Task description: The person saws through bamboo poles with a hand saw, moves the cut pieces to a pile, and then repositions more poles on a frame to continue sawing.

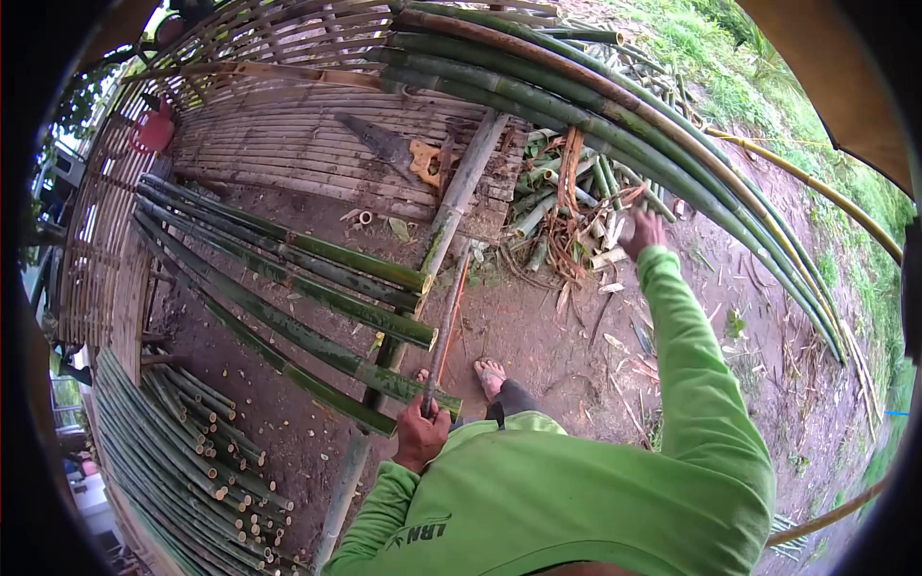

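Note:
My left hand (423, 437) is closed round the lower end of a long, narrow dark bar (446, 336), which points up and away from me. Orange shows along its right side. Just left of this hand, the cut ends of several green bamboo poles (317, 288) rest across a slanting bamboo rail (466, 187). My right arm is stretched forward, its hand (647, 235) slightly blurred with the fingers apart. A pale blurred patch shows beside the thumb. This hand is over the near right edge of a heap of bamboo offcuts (538, 216).
A handsaw (379, 149) with a wooden handle lies on a slatted bamboo platform (269, 134). Long bamboo poles (615, 106) arch across the upper right. More cut poles (182, 461) are stacked at lower left. A red object (154, 130) sits at upper left. Bare feet (490, 374) stand on the dirt.

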The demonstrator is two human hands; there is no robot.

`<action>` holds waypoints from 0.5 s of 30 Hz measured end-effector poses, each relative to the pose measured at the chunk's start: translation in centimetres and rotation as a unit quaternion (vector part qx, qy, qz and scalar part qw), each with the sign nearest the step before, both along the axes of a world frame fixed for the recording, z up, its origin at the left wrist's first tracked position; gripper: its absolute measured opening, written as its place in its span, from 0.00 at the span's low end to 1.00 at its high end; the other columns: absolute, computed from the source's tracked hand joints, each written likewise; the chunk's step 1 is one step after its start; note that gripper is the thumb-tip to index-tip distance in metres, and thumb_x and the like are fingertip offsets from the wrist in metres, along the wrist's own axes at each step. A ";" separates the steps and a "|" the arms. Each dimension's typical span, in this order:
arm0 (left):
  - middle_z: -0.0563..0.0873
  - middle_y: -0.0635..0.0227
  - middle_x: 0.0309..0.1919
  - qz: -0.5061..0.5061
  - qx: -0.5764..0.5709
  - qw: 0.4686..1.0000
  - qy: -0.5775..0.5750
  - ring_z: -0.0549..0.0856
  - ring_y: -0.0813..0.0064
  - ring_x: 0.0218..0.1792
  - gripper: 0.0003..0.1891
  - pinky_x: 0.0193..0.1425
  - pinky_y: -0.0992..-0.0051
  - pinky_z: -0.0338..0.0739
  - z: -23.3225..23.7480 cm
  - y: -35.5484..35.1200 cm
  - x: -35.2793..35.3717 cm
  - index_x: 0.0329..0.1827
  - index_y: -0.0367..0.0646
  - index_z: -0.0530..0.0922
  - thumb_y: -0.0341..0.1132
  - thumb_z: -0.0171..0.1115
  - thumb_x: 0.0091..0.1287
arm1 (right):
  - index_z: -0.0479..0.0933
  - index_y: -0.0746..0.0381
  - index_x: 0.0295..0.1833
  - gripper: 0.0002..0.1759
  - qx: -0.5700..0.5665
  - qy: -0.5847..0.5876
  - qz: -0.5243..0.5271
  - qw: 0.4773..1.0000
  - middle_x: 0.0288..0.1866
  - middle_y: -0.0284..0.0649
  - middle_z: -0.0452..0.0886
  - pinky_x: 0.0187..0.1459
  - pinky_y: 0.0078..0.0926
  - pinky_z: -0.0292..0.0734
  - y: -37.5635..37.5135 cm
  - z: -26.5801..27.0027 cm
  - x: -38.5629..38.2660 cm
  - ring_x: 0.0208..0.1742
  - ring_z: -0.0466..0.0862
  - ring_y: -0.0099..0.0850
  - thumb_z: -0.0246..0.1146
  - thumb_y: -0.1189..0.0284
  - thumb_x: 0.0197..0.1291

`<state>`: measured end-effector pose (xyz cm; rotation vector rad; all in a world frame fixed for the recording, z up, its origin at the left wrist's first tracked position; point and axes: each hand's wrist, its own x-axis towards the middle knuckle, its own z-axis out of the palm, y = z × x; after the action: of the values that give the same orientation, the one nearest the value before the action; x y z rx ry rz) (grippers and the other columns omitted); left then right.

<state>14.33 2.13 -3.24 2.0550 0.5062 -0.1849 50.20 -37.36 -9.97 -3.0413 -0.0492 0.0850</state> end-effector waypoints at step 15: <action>0.85 0.46 0.33 -0.142 0.330 0.933 0.000 0.87 0.50 0.37 0.07 0.40 0.56 0.82 -9.3 3.1 32.5 0.43 0.35 0.71 0.28 0.50 0.65 | 0.77 0.63 0.53 0.32 0.232 0.428 -0.157 0.859 0.42 0.40 0.87 0.53 0.32 0.78 -9.9 -20.0 -41.9 0.47 0.84 0.38 0.72 0.58 0.42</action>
<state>46.83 5.24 -12.52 2.7893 0.2845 -0.2040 8.32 -47.22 -29.97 -2.2391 0.4216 1.1755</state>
